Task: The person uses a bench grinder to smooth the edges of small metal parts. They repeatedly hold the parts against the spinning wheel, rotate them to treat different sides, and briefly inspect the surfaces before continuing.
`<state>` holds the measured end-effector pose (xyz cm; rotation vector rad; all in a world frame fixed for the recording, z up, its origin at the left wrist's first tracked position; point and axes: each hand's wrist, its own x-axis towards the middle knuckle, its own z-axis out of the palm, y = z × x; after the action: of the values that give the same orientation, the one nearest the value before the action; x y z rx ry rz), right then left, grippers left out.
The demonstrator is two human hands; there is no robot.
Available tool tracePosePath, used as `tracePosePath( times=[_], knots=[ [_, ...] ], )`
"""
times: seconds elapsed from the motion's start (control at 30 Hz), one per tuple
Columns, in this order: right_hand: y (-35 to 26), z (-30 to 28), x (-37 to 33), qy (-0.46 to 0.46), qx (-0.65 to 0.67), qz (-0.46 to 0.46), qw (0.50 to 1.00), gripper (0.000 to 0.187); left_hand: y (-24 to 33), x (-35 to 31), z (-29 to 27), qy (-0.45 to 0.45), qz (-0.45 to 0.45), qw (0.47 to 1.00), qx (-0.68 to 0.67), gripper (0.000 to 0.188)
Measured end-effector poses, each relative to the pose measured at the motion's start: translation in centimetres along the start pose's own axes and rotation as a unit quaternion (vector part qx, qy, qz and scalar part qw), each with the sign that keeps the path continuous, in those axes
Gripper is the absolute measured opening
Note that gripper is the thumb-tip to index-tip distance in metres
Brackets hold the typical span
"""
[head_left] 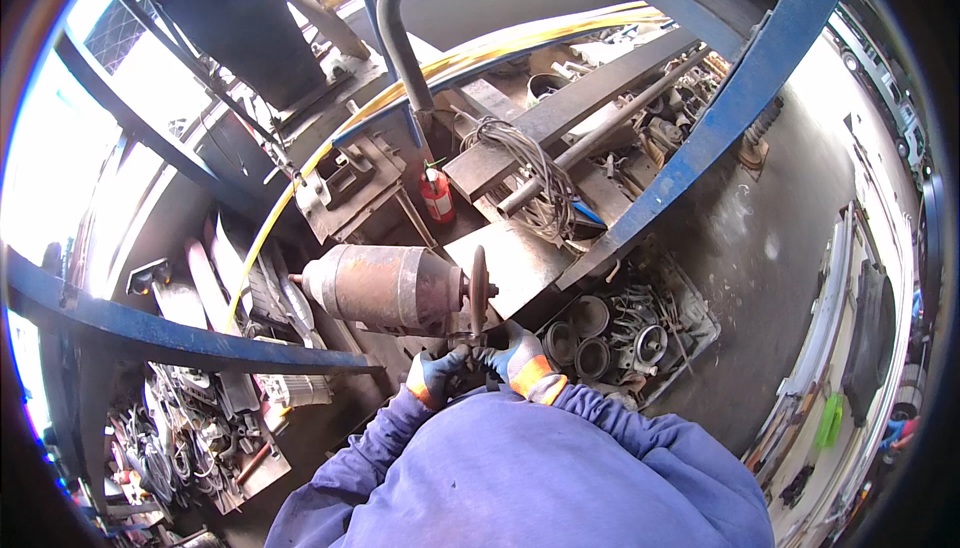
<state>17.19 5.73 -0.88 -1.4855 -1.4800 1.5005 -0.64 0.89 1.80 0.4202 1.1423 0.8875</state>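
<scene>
A rusty bench grinder [385, 290] with a dark grinding wheel [478, 288] on its right end stands in front of me. My left hand [437, 372] and my right hand [515, 356], both in dark gloves with orange cuffs, are held close together just below the wheel. They seem to grip a small dark piece [470, 352] between them, pressed up toward the wheel's lower edge. The piece itself is mostly hidden by the gloves. Blue sleeves [520, 468] fill the lower part of the view.
A red extinguisher [437, 194] stands behind the grinder. A crate of round metal parts [620, 333] sits to the right. Blue steel beams [720, 113] cross overhead and at left [170, 333]. Scrap metal parts [190, 438] lie at lower left. Bare concrete floor [780, 248] at right.
</scene>
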Motion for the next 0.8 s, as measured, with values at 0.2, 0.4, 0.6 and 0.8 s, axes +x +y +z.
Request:
tracePosePath(
  times=[0.2,0.4,0.6,0.8],
  knots=[
    [2.4,0.4,0.2,0.050,-0.023,-0.165,0.985,0.061,-1.5,1.6,-2.1,-0.005,-0.060,0.997,-0.052,0.034],
    [2.1,0.0,0.4,0.044,0.161,-0.019,0.986,0.061,-4.8,3.3,-5.5,-0.113,-0.009,0.989,-0.099,0.025],
    [1.5,0.8,0.0,0.001,-0.050,0.016,0.999,0.066,-1.8,1.3,-2.2,-0.046,-0.088,0.992,-0.083,0.034],
    [-1.8,-2.1,-2.0,0.018,-0.067,0.055,0.996,0.077,-2.7,2.8,-3.2,-0.123,-0.120,0.981,-0.084,0.035]
  ],
)
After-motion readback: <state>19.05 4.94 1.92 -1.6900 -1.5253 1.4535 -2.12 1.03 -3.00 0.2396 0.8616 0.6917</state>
